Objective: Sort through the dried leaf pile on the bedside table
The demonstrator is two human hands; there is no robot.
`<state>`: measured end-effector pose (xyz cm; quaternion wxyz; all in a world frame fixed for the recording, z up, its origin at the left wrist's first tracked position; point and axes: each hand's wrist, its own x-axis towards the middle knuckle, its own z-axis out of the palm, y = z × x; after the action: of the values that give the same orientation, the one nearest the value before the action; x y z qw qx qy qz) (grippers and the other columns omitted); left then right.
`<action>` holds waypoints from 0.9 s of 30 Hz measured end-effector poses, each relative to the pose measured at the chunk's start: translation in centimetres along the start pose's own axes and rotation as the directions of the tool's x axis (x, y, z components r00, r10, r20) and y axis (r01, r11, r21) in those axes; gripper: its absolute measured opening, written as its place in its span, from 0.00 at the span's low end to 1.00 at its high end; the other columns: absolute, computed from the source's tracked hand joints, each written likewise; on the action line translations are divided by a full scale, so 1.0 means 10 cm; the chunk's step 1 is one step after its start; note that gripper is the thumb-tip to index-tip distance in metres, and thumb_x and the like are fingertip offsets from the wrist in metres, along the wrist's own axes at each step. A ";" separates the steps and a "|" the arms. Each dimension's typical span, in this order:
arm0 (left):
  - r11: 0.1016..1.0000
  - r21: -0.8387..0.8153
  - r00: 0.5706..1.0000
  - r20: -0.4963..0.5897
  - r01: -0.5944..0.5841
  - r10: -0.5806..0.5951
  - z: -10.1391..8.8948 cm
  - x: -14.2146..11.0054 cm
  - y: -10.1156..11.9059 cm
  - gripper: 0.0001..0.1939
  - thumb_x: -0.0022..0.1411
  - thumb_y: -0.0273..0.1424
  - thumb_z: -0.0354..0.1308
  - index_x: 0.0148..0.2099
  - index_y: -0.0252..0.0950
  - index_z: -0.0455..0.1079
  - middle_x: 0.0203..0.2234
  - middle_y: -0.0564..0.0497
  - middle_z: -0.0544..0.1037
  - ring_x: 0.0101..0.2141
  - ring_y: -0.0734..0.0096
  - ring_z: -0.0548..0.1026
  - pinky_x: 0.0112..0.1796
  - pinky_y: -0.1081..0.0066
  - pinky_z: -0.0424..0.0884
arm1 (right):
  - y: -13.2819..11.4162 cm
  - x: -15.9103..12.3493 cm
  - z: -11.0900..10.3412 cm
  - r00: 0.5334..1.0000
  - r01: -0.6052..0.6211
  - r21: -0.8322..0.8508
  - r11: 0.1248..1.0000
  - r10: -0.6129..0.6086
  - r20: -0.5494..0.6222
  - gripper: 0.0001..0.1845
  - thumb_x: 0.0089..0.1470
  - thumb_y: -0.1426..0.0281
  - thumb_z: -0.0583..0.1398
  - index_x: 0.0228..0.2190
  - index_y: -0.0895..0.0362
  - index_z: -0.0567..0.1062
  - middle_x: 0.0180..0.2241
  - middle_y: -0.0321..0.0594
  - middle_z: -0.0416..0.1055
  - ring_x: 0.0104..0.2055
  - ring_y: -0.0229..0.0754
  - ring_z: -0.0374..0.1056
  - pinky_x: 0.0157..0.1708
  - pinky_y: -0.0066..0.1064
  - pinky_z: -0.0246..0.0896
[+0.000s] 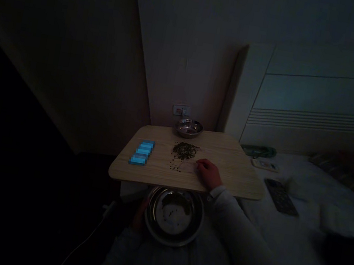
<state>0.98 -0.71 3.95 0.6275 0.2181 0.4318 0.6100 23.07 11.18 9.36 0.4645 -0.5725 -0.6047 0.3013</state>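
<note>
In the dim head view, a pile of small dark seed-like grains point(184, 151) lies on the light wooden tabletop point(238, 170), with stray ones scattered toward the front edge. My right hand point(209, 173) rests low over the table just right of the grains, fingers pinched together. A faint pale, see-through shape point(188, 166) reaches left from its fingertips; its kind cannot be made out. Below the table edge, my left hand point(140, 215) grips the left side of a wide steel basin point(170, 241). More dark grains sit inside the basin, mostly at its far side.
A smaller steel bowl point(188, 129) stands at the table's back edge, before a wall socket point(181, 109). A lit phone point(142, 152) lies at the left. On the bed at right are a dark phone-like slab point(280, 197), a pale flat object point(264, 165) and a green item point(260, 151).
</note>
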 end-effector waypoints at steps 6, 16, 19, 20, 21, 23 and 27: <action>1.000 -0.017 1.000 -0.003 0.025 -0.025 0.06 -0.04 0.05 0.19 0.29 0.44 0.70 0.26 0.40 0.78 0.37 0.47 0.82 0.58 0.42 0.62 0.59 0.54 0.54 | -0.02 -0.01 -0.02 1.000 -0.006 -0.027 1.000 0.006 -0.017 0.12 0.44 0.69 0.54 0.29 0.57 0.76 0.30 0.40 0.75 0.33 0.40 0.68 0.40 0.33 0.62; 0.996 -0.084 0.999 0.002 0.039 -0.039 0.01 -0.03 -0.02 0.19 0.36 0.43 0.69 0.31 0.37 0.79 0.39 0.45 0.82 0.57 0.45 0.63 0.60 0.54 0.51 | 0.00 -0.02 -0.02 0.999 0.028 0.007 1.000 -0.028 0.026 0.11 0.43 0.68 0.54 0.27 0.57 0.75 0.28 0.39 0.74 0.31 0.40 0.67 0.35 0.31 0.60; 0.998 -0.061 0.999 0.021 0.025 -0.024 -0.03 0.00 -0.04 0.19 0.38 0.42 0.67 0.32 0.37 0.78 0.40 0.45 0.81 0.58 0.47 0.62 0.60 0.55 0.50 | 0.00 -0.02 -0.02 0.998 0.027 0.018 0.999 -0.028 0.056 0.12 0.42 0.68 0.54 0.27 0.57 0.75 0.27 0.38 0.74 0.31 0.39 0.67 0.35 0.31 0.60; 0.998 -0.057 0.999 0.023 0.024 -0.023 -0.03 0.01 -0.04 0.19 0.38 0.43 0.67 0.32 0.37 0.79 0.40 0.45 0.81 0.58 0.46 0.63 0.60 0.54 0.51 | 0.01 -0.02 -0.02 0.997 0.027 0.025 0.999 -0.028 0.066 0.12 0.42 0.68 0.54 0.27 0.57 0.75 0.27 0.38 0.74 0.31 0.39 0.66 0.35 0.31 0.60; 0.998 -0.053 1.000 0.020 0.025 -0.024 -0.04 0.02 -0.04 0.20 0.37 0.44 0.68 0.32 0.37 0.79 0.40 0.45 0.82 0.57 0.46 0.63 0.60 0.54 0.51 | 0.01 -0.02 -0.02 0.997 0.025 0.033 0.999 -0.027 0.073 0.12 0.42 0.68 0.54 0.27 0.57 0.75 0.26 0.38 0.74 0.31 0.39 0.66 0.35 0.31 0.60; 0.999 -0.035 1.000 -0.005 0.017 -0.017 -0.05 0.03 -0.05 0.21 0.33 0.45 0.69 0.31 0.38 0.79 0.39 0.46 0.82 0.57 0.45 0.64 0.60 0.55 0.51 | 0.01 -0.01 -0.02 0.997 0.017 0.039 0.999 -0.020 0.074 0.12 0.42 0.68 0.54 0.27 0.58 0.76 0.26 0.38 0.74 0.31 0.39 0.66 0.35 0.31 0.60; 0.999 -0.032 0.999 -0.033 -0.002 0.001 -0.08 0.06 -0.08 0.22 0.32 0.45 0.70 0.31 0.38 0.79 0.38 0.47 0.82 0.56 0.44 0.65 0.60 0.55 0.51 | 0.02 -0.01 -0.02 0.999 0.013 0.036 0.999 -0.014 0.040 0.12 0.42 0.68 0.54 0.27 0.57 0.75 0.26 0.37 0.73 0.31 0.39 0.66 0.36 0.31 0.60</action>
<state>0.69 -0.51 2.70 0.6233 0.1981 0.4323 0.6208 23.30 11.06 9.28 0.4645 -0.5537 -0.6123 0.3205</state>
